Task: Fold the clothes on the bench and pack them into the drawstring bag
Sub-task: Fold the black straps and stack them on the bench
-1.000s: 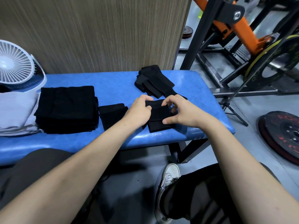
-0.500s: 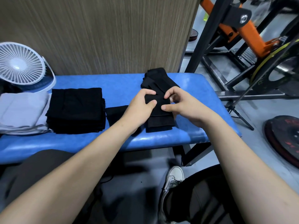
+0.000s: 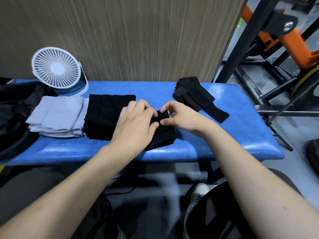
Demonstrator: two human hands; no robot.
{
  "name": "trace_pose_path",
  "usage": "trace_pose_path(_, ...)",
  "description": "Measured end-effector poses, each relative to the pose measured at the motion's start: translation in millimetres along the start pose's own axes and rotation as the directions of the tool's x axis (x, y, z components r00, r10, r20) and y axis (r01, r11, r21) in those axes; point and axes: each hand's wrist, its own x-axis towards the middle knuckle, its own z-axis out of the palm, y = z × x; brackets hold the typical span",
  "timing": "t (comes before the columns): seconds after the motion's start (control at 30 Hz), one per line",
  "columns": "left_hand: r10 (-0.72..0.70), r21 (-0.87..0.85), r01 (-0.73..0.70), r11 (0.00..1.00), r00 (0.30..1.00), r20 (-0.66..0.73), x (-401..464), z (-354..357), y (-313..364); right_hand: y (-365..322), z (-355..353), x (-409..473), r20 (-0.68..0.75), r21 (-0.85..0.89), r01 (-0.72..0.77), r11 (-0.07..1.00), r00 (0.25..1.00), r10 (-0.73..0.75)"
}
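Note:
On the blue bench [image 3: 215, 145] my left hand [image 3: 136, 125] and my right hand [image 3: 183, 116] both pinch a small folded black cloth [image 3: 164, 133] near the front edge. My left hand covers its left part and the other small black piece beside it. A bigger folded black garment [image 3: 103, 114] lies to the left, touching a folded light-grey garment [image 3: 57, 116]. Several unfolded black pieces [image 3: 196, 97] lie in a heap at the back right. At the far left a black bag [image 3: 15, 107] rests, partly cut off by the frame.
A white desk fan [image 3: 57, 68] stands at the back left of the bench against a wood-grain wall panel [image 3: 138, 35]. A black and orange gym rack [image 3: 276, 40] fills the right. A weight plate [image 3: 313, 159] lies on the floor. My knees and a white shoe [image 3: 196, 197] are below.
The view has swung left, bringing the fan, grey garment and bag further in. Both hands carried the small black cloth leftward, close beside the big black garment, away from the heap.

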Motion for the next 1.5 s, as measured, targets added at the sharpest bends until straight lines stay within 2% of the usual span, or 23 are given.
trace_pose_path(0.1,0.065,0.056,-0.078,0.995,0.978,0.196,-9,0,2,0,1,2,-0.003,-0.193,0.03,0.981,1.0,-0.031)
trace_pose_path(0.2,0.12,0.11,-0.151,0.982,0.963,0.243,-14,5,7,4,-3,1,0.014,-0.354,0.066,0.933,0.998,-0.065)
trace_pose_path(0.4,0.158,0.188,-0.189,0.964,0.973,0.166,-10,14,3,3,-4,-3,0.073,-0.358,0.098,0.928,0.994,-0.077)
trace_pose_path(0.6,0.136,0.257,-0.174,0.95,0.978,0.161,-3,18,2,9,-1,-3,-0.022,-0.311,0.078,0.947,0.996,-0.089)
trace_pose_path(0.73,0.121,0.328,-0.145,0.934,0.988,0.092,0,18,4,7,0,3,-0.027,-0.321,0.087,0.943,0.995,-0.101)
trace_pose_path(0.97,0.026,0.396,-0.09,0.914,0.986,0.163,2,14,4,5,7,15,0.012,-0.363,0.13,0.923,0.991,-0.135)
trace_pose_path(1.03,0.015,0.384,-0.086,0.919,0.982,0.186,3,13,6,7,0,14,0.01,-0.34,0.134,0.931,0.99,-0.139)
trace_pose_path(1.2,0.054,0.165,-0.058,0.985,0.998,0.026,16,16,17,18,-31,3,-0.092,-0.282,0.074,0.956,0.99,-0.104)
trace_pose_path(1.3,0.056,0.078,-0.056,0.995,0.998,-0.004,33,23,29,30,-50,-8,-0.146,-0.304,0.012,0.953,0.987,-0.06)
trace_pose_path(1.4,0.051,0.058,-0.048,0.997,0.997,-0.05,51,34,41,44,-65,-19,-0.188,-0.391,-0.066,0.918,0.982,-0.009)
trace_pose_path(1.5,0.04,-0.018,-0.04,0.999,0.998,-0.038,68,47,51,58,-80,-25,-0.274,-0.568,-0.193,0.8,0.961,0.037)
